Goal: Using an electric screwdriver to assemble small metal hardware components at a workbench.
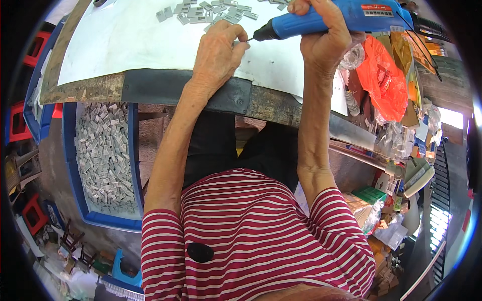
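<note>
A blue electric screwdriver (306, 24) with a black nose lies across my right hand (329, 37), whose fingers wrap round its body. Its thin bit points left and reaches the fingertips of my left hand (219, 52). Those fingertips are pinched together on the white-covered table top, at the bit's tip. Whatever they hold is mostly hidden behind the fingers. Just beyond my left hand, several small grey rectangular pieces (198, 19) with holes lie scattered on the white sheet (125, 40).
A blue tray (70, 165) heaped with small grey pieces stands below the table's edge at left. Right of the table are a red plastic bag (384, 78), clear bags and boxes. Red stools (34, 215) stand at far left. A dark strip (160, 88) covers part of the table's front edge.
</note>
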### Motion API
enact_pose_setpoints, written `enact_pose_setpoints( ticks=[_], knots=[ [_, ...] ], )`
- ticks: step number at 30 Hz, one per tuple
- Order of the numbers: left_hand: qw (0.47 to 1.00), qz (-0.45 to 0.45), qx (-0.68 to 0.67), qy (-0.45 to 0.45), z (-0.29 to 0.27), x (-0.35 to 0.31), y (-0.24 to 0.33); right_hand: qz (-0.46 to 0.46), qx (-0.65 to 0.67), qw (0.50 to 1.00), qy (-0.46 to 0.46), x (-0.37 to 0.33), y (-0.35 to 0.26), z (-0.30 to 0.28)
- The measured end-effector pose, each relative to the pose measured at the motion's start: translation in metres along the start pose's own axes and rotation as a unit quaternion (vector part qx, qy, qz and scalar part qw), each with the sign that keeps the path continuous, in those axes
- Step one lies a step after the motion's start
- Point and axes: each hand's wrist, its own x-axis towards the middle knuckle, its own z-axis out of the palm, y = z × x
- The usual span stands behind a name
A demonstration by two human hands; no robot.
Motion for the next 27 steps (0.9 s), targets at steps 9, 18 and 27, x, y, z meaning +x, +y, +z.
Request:
enact_pose_setpoints(
  ticks=[9,18,27],
  knots=[
    [0.999,-0.022,-0.046,0.001,-0.0013,-0.0012,-0.0001,-0.001,0.014,1.000,-0.009,0.0000,0.0014,-0.0008],
    [0.994,-0.040,-0.102,-0.008,-0.0031,-0.0007,0.0008,-0.008,0.019,1.000,-0.005,-0.0018,-0.0043,0.0025],
    [0.998,-0.041,-0.051,-0.013,-0.0071,-0.0034,0.0023,-0.013,0.007,1.000,-0.016,-0.0028,-0.0024,0.0054]
  ],
)
